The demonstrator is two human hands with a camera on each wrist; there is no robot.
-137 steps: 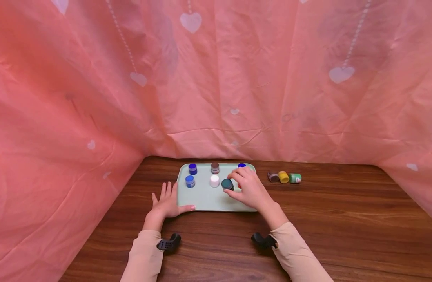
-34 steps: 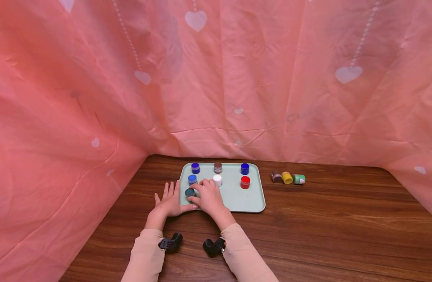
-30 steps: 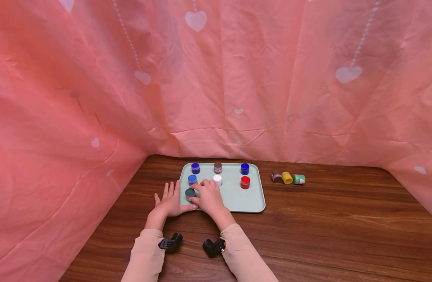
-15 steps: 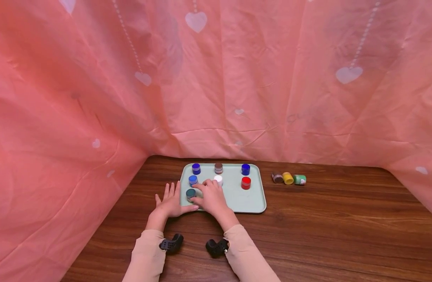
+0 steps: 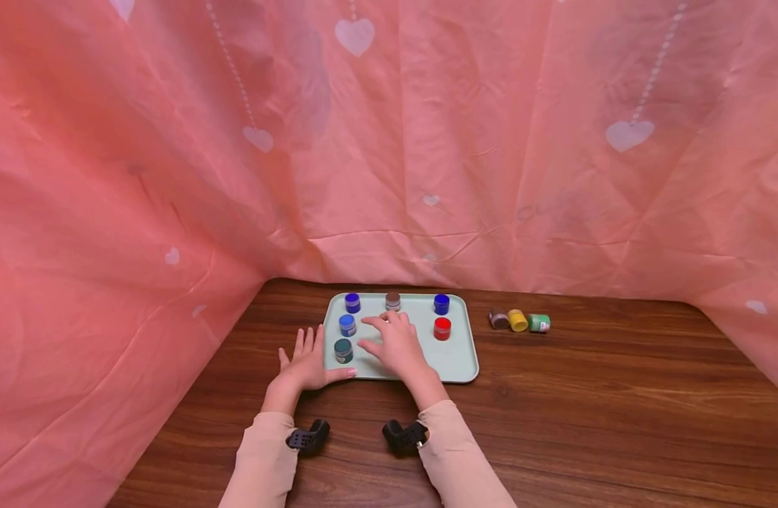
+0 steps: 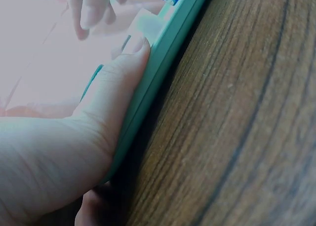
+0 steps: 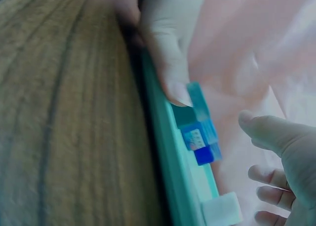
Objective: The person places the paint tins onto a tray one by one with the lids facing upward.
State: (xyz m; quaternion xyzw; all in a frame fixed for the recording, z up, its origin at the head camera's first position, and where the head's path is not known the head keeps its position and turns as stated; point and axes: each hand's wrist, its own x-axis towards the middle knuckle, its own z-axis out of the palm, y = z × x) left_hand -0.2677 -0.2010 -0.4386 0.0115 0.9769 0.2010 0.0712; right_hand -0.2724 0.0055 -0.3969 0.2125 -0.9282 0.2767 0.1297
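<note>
My left hand (image 5: 304,367) rests with spread fingers at the left front corner of a pale green tray (image 5: 427,372), its thumb (image 6: 118,83) lying along the rim in the left wrist view. Over the middle of the tray, my right hand (image 5: 398,344) has thumb and fingers parted around nothing. Left of it stands a dark green paint jar (image 5: 343,351), upright near the left thumb. Behind that jar come a light blue jar (image 5: 347,325) and a dark blue jar (image 5: 352,303) in a column. A white jar (image 7: 222,209) is mostly hidden by the right hand in the head view.
On the tray also stand a brown jar (image 5: 392,302), another dark blue jar (image 5: 442,305) and a red jar (image 5: 443,329). Right of the tray, a dark jar (image 5: 499,319), a yellow jar (image 5: 518,321) and a green jar (image 5: 539,323) lie on the wooden table (image 5: 592,395).
My right hand carried the dark green jar left to the tray's front left, let go of it and drew back to the right. The left hand stayed at the corner.
</note>
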